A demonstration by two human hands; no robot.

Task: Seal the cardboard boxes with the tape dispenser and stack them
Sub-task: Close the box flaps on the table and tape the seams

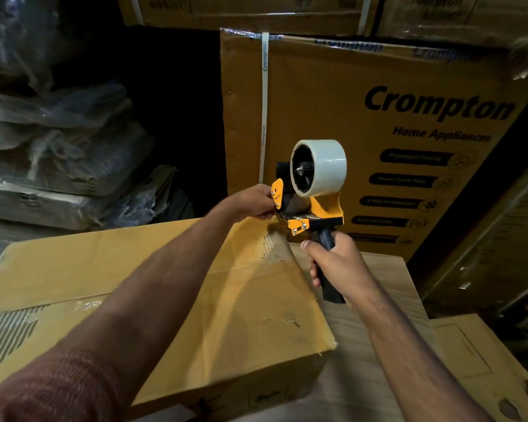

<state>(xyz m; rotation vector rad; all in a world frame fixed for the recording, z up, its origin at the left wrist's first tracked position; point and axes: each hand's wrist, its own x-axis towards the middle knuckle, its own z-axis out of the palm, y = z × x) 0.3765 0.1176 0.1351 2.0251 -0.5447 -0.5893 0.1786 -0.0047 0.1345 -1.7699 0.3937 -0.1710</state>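
A dim warehouse or stockroom, judging by the strapped Crompton Home Appliances cartons point(363, 123) stacked high along the back and plastic-wrapped bundles point(52, 141) piled in layers at the left.

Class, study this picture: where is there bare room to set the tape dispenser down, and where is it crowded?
Free: the cardboard box top, left of the forearms, and the pale surface between that box and the low box at right. Crowded: the far end, where both hands work the tape dispenser against the Crompton carton, and the wrapped bundles at left.
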